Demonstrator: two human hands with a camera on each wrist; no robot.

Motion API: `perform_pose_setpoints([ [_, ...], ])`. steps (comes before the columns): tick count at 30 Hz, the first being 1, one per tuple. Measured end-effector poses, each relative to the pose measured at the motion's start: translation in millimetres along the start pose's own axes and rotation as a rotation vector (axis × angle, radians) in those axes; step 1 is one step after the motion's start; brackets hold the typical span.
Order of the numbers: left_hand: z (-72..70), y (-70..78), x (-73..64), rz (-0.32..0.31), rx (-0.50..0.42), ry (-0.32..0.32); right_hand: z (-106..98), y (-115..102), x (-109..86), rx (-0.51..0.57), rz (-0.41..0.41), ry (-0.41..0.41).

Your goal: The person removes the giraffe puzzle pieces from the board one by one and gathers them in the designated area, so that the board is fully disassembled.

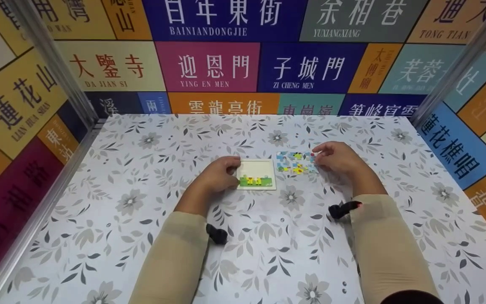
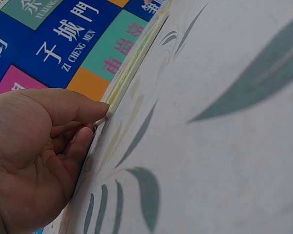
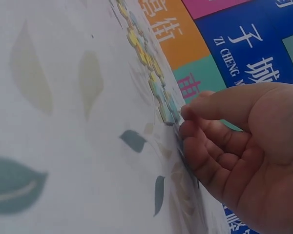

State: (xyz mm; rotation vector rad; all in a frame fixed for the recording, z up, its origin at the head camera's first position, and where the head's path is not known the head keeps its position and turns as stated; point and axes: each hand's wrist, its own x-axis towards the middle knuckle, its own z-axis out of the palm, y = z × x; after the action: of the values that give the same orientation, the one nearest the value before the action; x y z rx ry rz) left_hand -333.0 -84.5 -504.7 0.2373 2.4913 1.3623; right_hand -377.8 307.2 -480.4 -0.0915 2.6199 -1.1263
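Note:
In the head view, my left hand (image 1: 220, 174) grips the left edge of a shallow square puzzle tray (image 1: 256, 161). The left wrist view shows the thumb on top of the tray's rim (image 2: 118, 95), with curled fingers beside and below. Green and yellow puzzle pieces (image 1: 255, 181) line the tray's lower side; above them the pale base shows. Right of the tray lies a cluster of jigsaw pieces (image 1: 297, 164) in blue, yellow and green. My right hand (image 1: 336, 158) is at that cluster's right edge, thumb and fingers loosely bent. No piece shows between its fingertips (image 3: 188, 112).
A white tablecloth (image 1: 243, 253) with grey flowers and leaves covers the table. Panels of coloured signs (image 1: 213, 67) rise behind and at both sides. A metal post (image 1: 53, 59) stands at the left. Small black cameras (image 1: 217, 234) are worn on both wrists.

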Motion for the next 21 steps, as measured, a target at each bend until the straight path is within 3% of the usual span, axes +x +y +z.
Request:
perform_pose_setpoints([
  [7, -0.7, 0.0, 0.5, 0.012, 0.018, 0.0, 11.7, -26.5, -1.4, -0.004, -0.021, 0.005],
  [12, -0.8, 0.6, 0.7, -0.002, 0.023, -0.001, 27.0, -47.0, 0.7, 0.012, -0.039, -0.055],
  [21, -1.6, 1.1, 1.2, -0.014, 0.038, -0.007, 55.9, -91.1, -4.7, 0.025, -0.156, -0.146],
])
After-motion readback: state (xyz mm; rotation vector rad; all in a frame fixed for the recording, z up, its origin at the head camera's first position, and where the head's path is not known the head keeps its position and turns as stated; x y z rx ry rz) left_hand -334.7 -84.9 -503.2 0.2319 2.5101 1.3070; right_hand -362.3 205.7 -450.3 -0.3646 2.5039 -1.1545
